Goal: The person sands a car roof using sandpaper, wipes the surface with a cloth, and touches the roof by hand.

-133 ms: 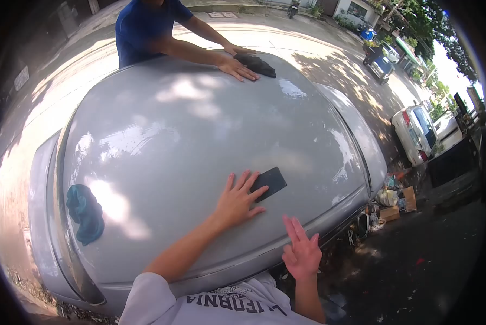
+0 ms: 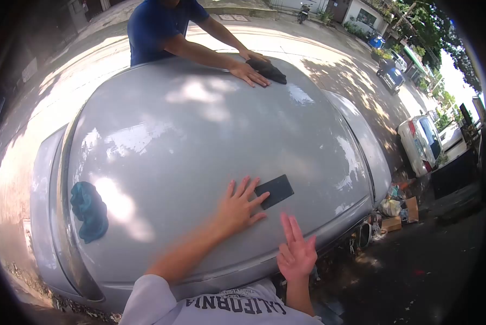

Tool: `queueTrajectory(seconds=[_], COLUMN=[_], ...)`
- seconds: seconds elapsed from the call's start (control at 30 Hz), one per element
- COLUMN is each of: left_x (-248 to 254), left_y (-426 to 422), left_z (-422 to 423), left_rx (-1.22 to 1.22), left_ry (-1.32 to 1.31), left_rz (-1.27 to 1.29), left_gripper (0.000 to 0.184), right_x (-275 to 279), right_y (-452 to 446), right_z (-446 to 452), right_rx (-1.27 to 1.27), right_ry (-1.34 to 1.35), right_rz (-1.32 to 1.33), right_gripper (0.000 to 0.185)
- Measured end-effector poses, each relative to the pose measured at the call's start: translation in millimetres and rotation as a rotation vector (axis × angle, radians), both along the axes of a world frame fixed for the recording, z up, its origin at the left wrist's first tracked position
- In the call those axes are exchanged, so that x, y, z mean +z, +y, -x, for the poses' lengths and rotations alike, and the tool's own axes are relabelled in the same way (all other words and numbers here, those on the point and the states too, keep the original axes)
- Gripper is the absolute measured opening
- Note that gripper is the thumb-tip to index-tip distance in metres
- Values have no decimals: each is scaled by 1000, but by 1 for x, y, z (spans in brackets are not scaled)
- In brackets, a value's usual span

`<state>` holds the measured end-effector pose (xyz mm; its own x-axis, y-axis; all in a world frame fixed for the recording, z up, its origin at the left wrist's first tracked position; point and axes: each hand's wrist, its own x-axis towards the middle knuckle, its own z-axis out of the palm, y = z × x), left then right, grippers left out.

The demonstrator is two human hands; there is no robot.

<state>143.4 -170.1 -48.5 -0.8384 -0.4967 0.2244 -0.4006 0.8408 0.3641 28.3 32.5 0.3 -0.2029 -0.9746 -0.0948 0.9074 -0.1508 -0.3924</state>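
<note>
My left hand (image 2: 237,208) lies palm down on the grey car roof (image 2: 199,157), fingers spread. Its fingertips reach the left edge of a dark, flat rectangle (image 2: 275,191) lying on the roof; I cannot tell whether that is a phone or a sheet of something. Closer to me, my right hand (image 2: 297,257) is held palm up near the roof's edge, holding nothing. Two of its fingers stretch out together and the others curl in. A crumpled teal cloth (image 2: 89,212) rests on the roof at the left.
Across the car, a person in a blue shirt (image 2: 156,32) has both hands on the roof by a black cloth (image 2: 267,70). Cardboard boxes and bags (image 2: 397,211) lie on the ground at the right. A silver car (image 2: 419,143) and a motorcycle (image 2: 304,12) stand farther off.
The whole view has shifted slightly. My left hand has slid a little left relative to the dark rectangle, and my right hand has moved slightly left.
</note>
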Motion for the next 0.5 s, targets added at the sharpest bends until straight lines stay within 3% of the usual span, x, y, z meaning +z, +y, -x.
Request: queueTrajectory(seconds=[0.07,0.23,0.37,0.5], left_x=[11,1,9,8], left_y=[-15,-15,-26,-8], left_z=[-28,-31,-30,-22], left_rx=[30,83,32,100], left_ry=[-67,-45,-32,90], left_rz=[9,26,39,-17], left_gripper=[57,54,54,41], right_x=[5,-21,-20,-20], right_y=[13,-41,-41,-62], right_z=[-33,-23,-26,-15], right_rx=[75,81,43,81], right_ry=[-163,-84,-80,-75], right_rz=[70,-8,117,-107], right_gripper=[87,89,87,87])
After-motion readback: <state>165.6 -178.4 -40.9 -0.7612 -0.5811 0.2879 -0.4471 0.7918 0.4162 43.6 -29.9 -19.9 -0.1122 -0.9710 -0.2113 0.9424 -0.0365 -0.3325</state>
